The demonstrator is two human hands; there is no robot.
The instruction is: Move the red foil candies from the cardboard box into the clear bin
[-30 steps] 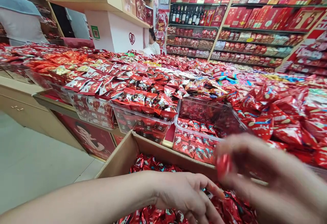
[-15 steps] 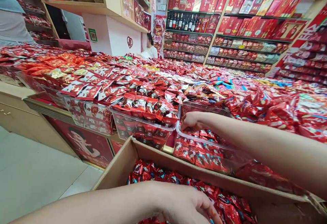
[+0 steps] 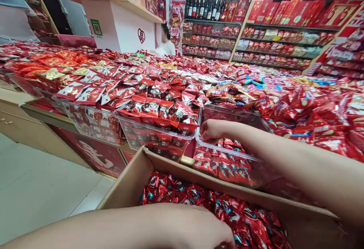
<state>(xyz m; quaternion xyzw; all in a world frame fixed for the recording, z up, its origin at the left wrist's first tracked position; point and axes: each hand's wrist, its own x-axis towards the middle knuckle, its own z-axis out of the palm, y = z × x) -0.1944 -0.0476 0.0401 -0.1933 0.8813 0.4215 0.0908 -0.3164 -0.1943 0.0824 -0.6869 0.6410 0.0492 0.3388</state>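
Over the near edge of the display, the right hand reached into a clear bin, fingers curled down among the red candies at its left end. Whether it pinched any could not be told, since the fingertips were hidden. That bin was only partly filled, while the bin just to its left was heaped above its rim with red packets.

Nearer the camera, the left hand lay palm down over the candies in an open cardboard box, touching the top of the pile. Its fingers ran off the bottom edge, so their grip could not be told either. The box stood just in front of the bins, its far wall below them.

Beyond, packets covered the whole counter. Shelves of red boxes and bottles lined the back wall, and a person stood at the far end.
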